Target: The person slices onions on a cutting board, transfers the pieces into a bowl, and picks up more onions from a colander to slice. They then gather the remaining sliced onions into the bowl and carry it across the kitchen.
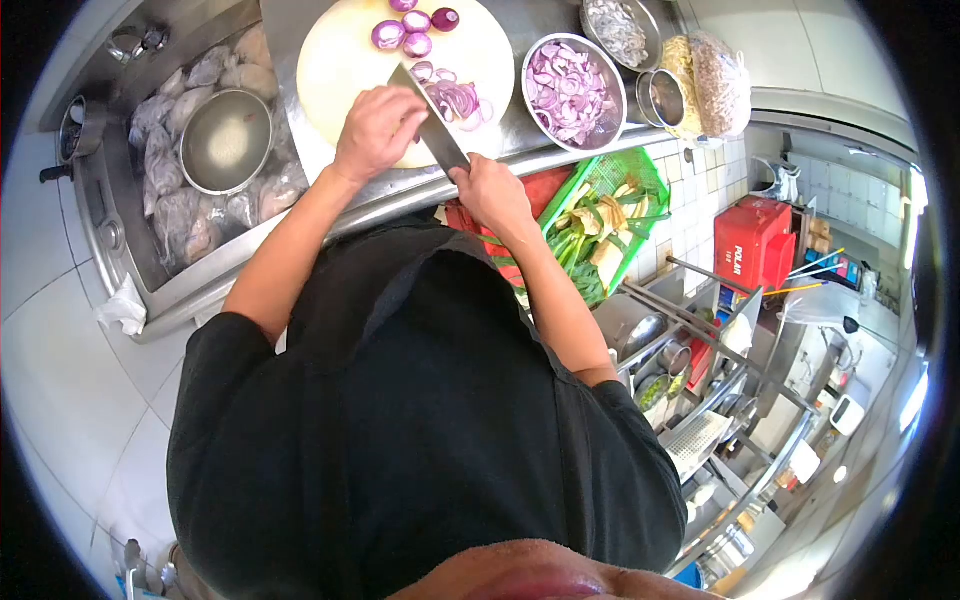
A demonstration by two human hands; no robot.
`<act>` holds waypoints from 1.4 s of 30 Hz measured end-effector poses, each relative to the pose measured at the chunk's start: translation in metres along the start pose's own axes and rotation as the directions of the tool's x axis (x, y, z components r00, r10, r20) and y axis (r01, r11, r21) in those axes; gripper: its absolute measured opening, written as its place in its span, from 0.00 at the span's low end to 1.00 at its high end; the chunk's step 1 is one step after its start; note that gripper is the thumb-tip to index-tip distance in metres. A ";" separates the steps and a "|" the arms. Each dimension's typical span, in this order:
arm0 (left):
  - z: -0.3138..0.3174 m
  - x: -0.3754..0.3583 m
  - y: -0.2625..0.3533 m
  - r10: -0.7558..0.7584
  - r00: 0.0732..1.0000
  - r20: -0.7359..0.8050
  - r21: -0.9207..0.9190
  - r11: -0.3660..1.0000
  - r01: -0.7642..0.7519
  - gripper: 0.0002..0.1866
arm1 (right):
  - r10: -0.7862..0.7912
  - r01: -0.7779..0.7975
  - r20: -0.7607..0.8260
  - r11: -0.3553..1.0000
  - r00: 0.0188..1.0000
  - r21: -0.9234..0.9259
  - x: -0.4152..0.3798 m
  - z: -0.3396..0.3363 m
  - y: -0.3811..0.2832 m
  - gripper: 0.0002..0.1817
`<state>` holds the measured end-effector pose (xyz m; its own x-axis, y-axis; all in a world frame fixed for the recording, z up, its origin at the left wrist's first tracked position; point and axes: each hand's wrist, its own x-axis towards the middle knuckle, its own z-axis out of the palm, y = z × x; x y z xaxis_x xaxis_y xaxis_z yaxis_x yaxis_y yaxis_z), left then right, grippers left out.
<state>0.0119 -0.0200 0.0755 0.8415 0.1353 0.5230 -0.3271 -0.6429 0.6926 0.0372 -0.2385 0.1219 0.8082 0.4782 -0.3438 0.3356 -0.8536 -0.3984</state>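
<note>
My right hand (492,195) grips the handle of a kitchen knife (440,135), whose broad blade slants up and left over the round cutting board (335,70). Close against the blade's left side, my left hand (380,130) has its fingers curled together; what they hold, if anything, is hidden. Sliced red onion (458,100) lies loose on the board, just right of the blade. Farther back on the board are several peeled red onions (388,36). A metal bowl (618,118) right of the board holds a heap of cut red onion (570,90).
At left, a sink (125,215) holds bagged food and a metal bowl (228,140). Small metal bowls (660,97) and filled plastic bags (715,85) stand at the back right. Below the counter's edge is a green basket (650,180) of leafy vegetables. Metal racks (740,365) stand right.
</note>
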 end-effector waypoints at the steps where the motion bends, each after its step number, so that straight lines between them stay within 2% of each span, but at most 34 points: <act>1: 0.000 0.016 0.008 -0.017 1.000 0.015 0.068 0.998 0.016 0.08 | -0.010 0.010 0.036 1.000 0.999 0.003 -0.002 0.004 0.002 0.18; 3: 0.007 0.043 0.010 -0.048 0.998 0.036 0.203 0.978 0.040 0.07 | -0.034 0.033 0.103 0.999 0.994 0.006 -0.004 0.014 0.005 0.19; 4: 0.016 0.051 -0.005 -0.217 0.948 0.234 0.302 0.943 0.141 0.11 | -0.013 0.018 0.164 0.999 0.986 -0.029 -0.005 0.015 0.001 0.20; 7: 0.052 0.066 -0.045 -0.501 0.761 0.413 0.516 0.817 0.258 0.12 | 0.020 -0.025 0.149 0.999 0.989 0.036 -0.004 0.025 0.006 0.20; 10: 0.057 0.084 -0.062 -0.506 0.700 0.504 0.540 0.817 0.202 0.12 | 0.030 -0.038 0.166 0.998 0.986 0.050 0.001 0.025 0.013 0.21; 13: 0.048 0.089 -0.055 -0.518 0.729 0.447 0.461 0.832 0.309 0.12 | 0.029 -0.037 0.154 0.998 0.988 0.049 0.004 0.021 0.018 0.22; 16: 0.020 0.076 -0.030 -0.498 0.841 0.211 0.043 0.864 0.501 0.15 | 0.058 -0.069 0.162 0.996 0.985 0.063 0.007 0.009 0.025 0.22; 19: 0.006 0.038 -0.025 -0.575 0.807 0.136 -0.227 0.775 0.590 0.15 | 0.105 -0.115 0.145 0.991 0.984 0.062 0.013 0.005 0.035 0.23; 22: 0.010 -0.010 -0.033 -0.655 0.661 0.365 -0.027 0.703 0.711 0.14 | 0.114 -0.120 0.110 0.991 0.987 0.052 0.018 0.007 0.039 0.23; 23: 0.017 -0.025 -0.040 -0.577 0.740 0.347 0.111 0.809 0.578 0.13 | 0.105 -0.111 0.109 0.993 0.988 0.050 0.016 0.009 0.038 0.22; 24: 0.017 -0.034 -0.036 -0.403 0.892 0.203 0.159 0.913 0.376 0.12 | 0.098 -0.104 0.107 0.993 0.989 0.047 0.013 0.006 0.033 0.22; 25: 0.016 -0.041 -0.032 -0.180 0.981 0.071 0.239 0.958 0.158 0.11 | 0.092 -0.097 0.102 0.994 0.991 0.044 0.011 0.003 0.029 0.21; 28: 0.017 -0.049 -0.024 -0.291 0.954 0.065 0.018 0.957 0.291 0.11 | 0.079 -0.080 0.063 0.997 0.995 0.008 0.002 0.003 0.014 0.19; 34: 0.013 -0.044 -0.036 -0.060 0.976 0.211 0.093 0.995 0.041 0.09 | -0.010 0.013 0.030 0.993 1.000 -0.120 -0.017 -0.002 0.007 0.15; 37: 0.015 -0.041 -0.041 -0.024 0.979 0.204 0.128 0.992 -0.003 0.10 | -0.033 0.035 0.019 0.995 0.999 -0.097 -0.020 -0.012 0.000 0.15; 40: 0.012 -0.038 -0.035 -0.083 0.956 0.282 0.163 0.986 0.038 0.11 | -0.040 0.047 0.051 0.987 0.998 -0.152 0.004 0.015 0.004 0.14; 42: 0.016 -0.041 -0.038 -0.056 0.972 0.229 0.143 0.989 0.023 0.11 | -0.053 0.057 0.028 0.988 0.998 -0.142 0.002 0.003 -0.002 0.13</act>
<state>-0.0032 -0.0132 0.0197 0.9346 -0.0057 0.3557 -0.2430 -0.7407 0.6264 0.0367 -0.2354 0.1198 0.7753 0.5284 -0.3460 0.4460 -0.8459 -0.2926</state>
